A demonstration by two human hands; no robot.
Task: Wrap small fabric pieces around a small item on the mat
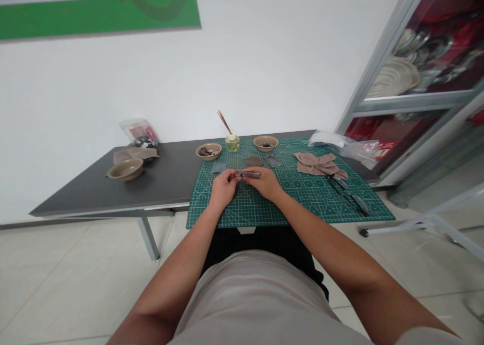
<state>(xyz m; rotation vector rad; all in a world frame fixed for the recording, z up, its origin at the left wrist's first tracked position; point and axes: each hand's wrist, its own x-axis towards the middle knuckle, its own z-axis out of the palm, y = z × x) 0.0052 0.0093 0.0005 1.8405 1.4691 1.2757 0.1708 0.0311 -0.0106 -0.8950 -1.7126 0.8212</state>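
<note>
Over the green cutting mat (242,216), my left hand (224,187) and my right hand (267,183) meet with bent fingers. Between them lies a short greyish-brown rod-like piece (251,174), its right end resting along my right fingers. My left fingertips close at its left end, around something small and dark that I cannot make out. Just beyond the hands are a brown flat patch (253,161) and a grey patch (273,161). A pale translucent sheet (218,168) lies beside my left hand.
Two tan bowls, a left bowl (215,155) and a right bowl (265,148), hold dark bits. Between them stands a jar (232,144) with sticks. Brown cloth (313,164) and eyeglasses (350,196) lie right. Another bowl (126,171) sits left. A plastic bag (340,144) is behind.
</note>
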